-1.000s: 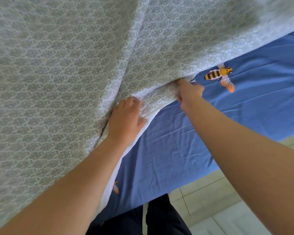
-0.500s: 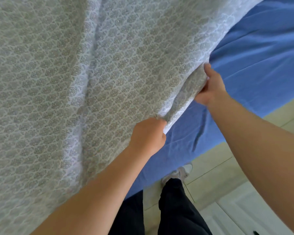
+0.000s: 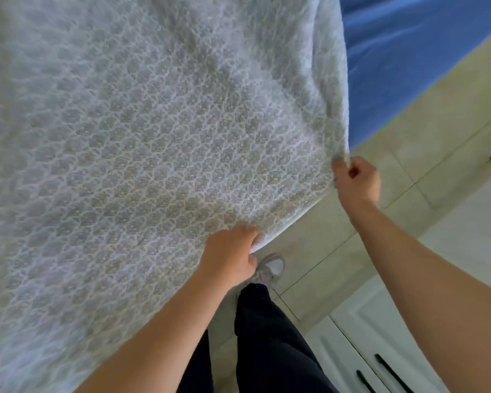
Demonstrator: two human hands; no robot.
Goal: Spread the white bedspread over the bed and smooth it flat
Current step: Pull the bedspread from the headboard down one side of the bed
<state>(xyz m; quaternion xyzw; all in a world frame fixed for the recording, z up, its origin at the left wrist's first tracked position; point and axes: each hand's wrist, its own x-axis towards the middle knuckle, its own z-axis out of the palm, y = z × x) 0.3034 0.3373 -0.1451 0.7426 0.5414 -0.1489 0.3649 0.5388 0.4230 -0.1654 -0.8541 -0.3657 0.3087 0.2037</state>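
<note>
**Tiled floor beside a bed, a bedspread held up by two hands**

We look down on a pale tiled floor [image 3: 408,171] that runs diagonally across the right of the frame. A bed in a blue sheet [image 3: 408,52] fills the upper right corner. In the lower right stands a white cabinet [image 3: 380,321] with two black handles [image 3: 389,370]. Its doors are closed, so we cannot see what it holds.

The white bedspread [image 3: 153,137], woven with a small repeating grey pattern, covers the whole left and centre of the frame. Its right edge hangs in front of the blue sheet.

Both hands grip the bedspread's lower edge, well apart from each other. The left hand [image 3: 228,258], low in the centre, has its fingers curled round a fold of the cloth. The right hand [image 3: 357,182], higher and to the right, pinches the cloth's corner between thumb and fingers. The edge runs taut between them.

Below the left hand we see dark trousers [image 3: 267,336] and a pale shoe [image 3: 271,268] on the tiles.
</note>
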